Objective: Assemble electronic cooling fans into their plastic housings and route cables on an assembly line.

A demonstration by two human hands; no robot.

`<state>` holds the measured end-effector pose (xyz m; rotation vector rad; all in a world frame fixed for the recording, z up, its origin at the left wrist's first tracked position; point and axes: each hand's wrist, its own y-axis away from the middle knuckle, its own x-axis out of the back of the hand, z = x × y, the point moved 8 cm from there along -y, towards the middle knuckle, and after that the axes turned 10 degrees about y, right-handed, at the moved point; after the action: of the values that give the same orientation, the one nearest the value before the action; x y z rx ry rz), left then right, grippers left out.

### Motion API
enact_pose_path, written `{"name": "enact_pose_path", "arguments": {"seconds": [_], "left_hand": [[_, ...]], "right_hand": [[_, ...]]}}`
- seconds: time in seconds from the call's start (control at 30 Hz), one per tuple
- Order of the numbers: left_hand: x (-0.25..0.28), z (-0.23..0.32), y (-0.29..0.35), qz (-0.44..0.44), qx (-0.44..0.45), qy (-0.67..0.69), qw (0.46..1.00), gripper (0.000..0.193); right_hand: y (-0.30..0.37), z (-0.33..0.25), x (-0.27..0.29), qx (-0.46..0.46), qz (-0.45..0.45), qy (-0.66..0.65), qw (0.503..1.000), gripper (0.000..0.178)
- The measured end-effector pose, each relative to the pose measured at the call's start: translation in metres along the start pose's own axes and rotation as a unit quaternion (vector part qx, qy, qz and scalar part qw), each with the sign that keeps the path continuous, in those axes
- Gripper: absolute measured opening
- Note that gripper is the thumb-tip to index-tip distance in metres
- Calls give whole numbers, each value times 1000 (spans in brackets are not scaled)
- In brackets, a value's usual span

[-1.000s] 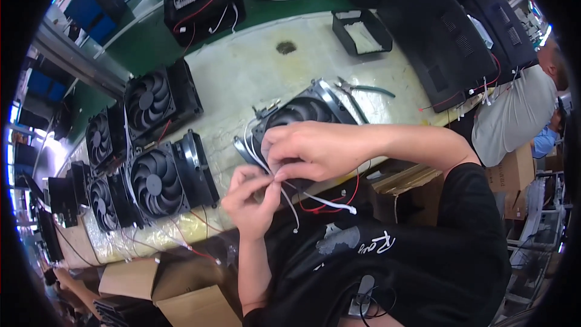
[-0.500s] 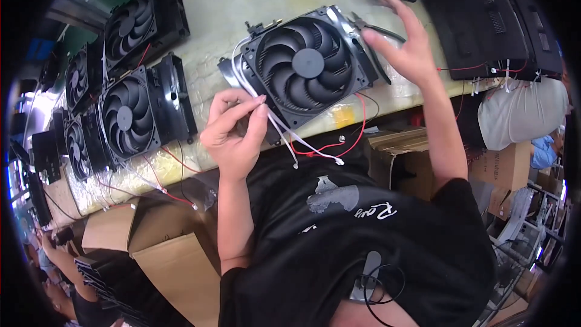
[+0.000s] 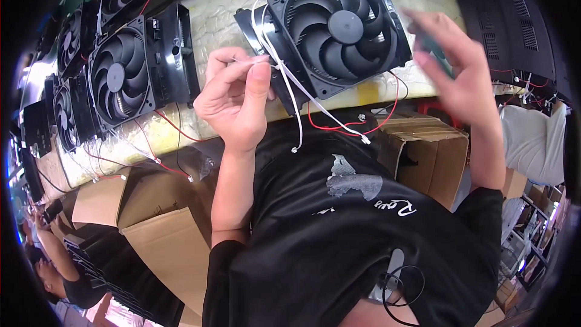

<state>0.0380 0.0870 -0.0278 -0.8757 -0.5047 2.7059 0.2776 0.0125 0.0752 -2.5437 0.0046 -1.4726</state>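
In front of me lies a black cooling fan (image 3: 346, 27) on a black housing, tilted slightly on the table. White wires (image 3: 264, 37) run down its left side, with plug ends hanging over the table edge. My left hand (image 3: 233, 100) pinches a thin white cable tie (image 3: 276, 65) where it gathers these wires; the fingertips partly hide it. To the right of the fan, my right hand (image 3: 460, 63) is closed round diagonal cutters (image 3: 437, 48) with dark greenish handles. Motion blurs this hand and the cutters.
Several similar fan units (image 3: 118, 79) stand at the left with red and white leads. Black panels (image 3: 502, 18) lie at the far right. Open cardboard boxes (image 3: 169, 248) sit below the table edge. Another person's arm (image 3: 51, 245) shows at the lower left.
My right hand has picked the cutters up off the table and moved right and down. My left hand still pinches at the white wires. The whole view has shifted slightly.
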Motion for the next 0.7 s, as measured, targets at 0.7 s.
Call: {"name": "enact_pose_path", "arguments": {"seconds": [0.7], "left_hand": [[-1, 22, 18, 78, -42, -79, 993, 8]], "right_hand": [[-9, -72, -21, 85, -17, 224, 971, 59]]}}
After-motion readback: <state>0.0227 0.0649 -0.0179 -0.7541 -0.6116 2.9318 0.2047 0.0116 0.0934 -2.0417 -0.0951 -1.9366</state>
